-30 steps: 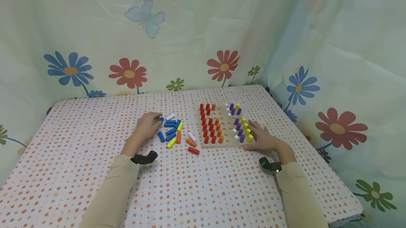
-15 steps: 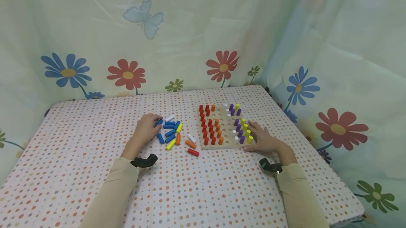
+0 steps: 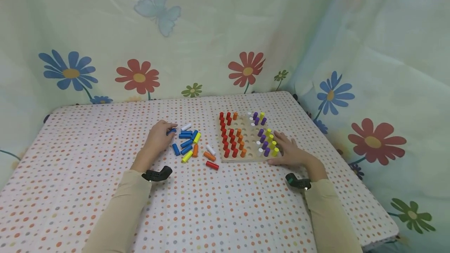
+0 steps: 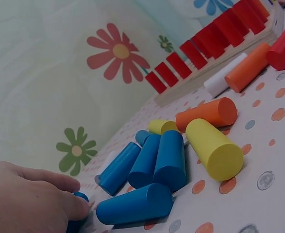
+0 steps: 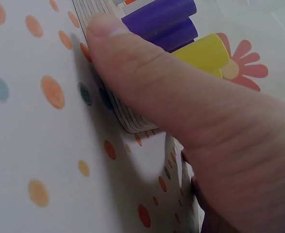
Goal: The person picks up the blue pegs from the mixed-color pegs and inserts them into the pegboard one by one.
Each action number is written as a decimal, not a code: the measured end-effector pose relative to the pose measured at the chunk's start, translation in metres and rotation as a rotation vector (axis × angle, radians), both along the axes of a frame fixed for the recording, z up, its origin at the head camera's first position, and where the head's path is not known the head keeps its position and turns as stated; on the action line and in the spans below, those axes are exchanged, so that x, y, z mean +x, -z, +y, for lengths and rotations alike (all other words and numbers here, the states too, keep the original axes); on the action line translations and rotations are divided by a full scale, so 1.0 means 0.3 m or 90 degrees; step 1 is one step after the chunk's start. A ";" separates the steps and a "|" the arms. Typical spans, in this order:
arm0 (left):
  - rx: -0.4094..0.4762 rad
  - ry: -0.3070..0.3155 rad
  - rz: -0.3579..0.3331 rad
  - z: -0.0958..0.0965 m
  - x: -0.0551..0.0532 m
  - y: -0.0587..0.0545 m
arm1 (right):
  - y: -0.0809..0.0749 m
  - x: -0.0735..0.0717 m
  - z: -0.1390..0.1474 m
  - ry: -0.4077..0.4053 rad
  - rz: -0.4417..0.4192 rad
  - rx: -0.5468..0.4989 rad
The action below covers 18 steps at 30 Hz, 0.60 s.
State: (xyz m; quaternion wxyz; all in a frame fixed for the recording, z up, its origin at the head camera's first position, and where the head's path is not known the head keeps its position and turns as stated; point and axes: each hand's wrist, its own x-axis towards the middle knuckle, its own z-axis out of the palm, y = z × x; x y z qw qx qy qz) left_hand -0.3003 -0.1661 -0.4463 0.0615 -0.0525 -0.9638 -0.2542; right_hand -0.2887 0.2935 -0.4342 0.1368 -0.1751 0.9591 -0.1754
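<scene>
Left hand: your left hand [image 3: 159, 135] pinched a blue peg [image 3: 171, 131] between finger and thumb, at the far left of the loose pile.
Right hand: your right hand [image 3: 290, 151] lay at the board's right side, fingers spread; in the right wrist view your thumb touched the near edge, by the corner.
Pegboard: the wooden board [image 3: 249, 131] sat right of centre, flat on the spotted cloth [image 3: 225, 210], between the loose pile and your right hand.
Pegs standing: red pegs [image 3: 234, 153] filled the left columns, orange pegs [image 3: 243, 153] next; holes showed midway; then white pegs [image 3: 260, 151], purple pegs [image 3: 267, 151], yellow pegs [image 3: 275, 151] at right.
Pegs loose: lying left of the board, mostly loose blue pegs [image 3: 186, 143], mixed with yellow, orange and white; one loose red peg [image 3: 212, 165] lay nearest you.
Wrists: a black device [image 3: 157, 174] on each, below tan sleeves [image 3: 117, 206].
Backdrop: a pale curtain [image 3: 218, 22] printed with flowers and a butterfly [image 3: 159, 12].
</scene>
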 end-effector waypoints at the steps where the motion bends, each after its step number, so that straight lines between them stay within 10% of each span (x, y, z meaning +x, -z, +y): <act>1: 0.002 -0.002 -0.001 -0.002 0.000 -0.003 | -0.002 -0.002 -0.002 0.002 -0.002 0.003; 18: 0.144 -0.009 0.047 0.005 -0.011 -0.048 | 0.002 -0.007 -0.007 -0.004 -0.007 -0.005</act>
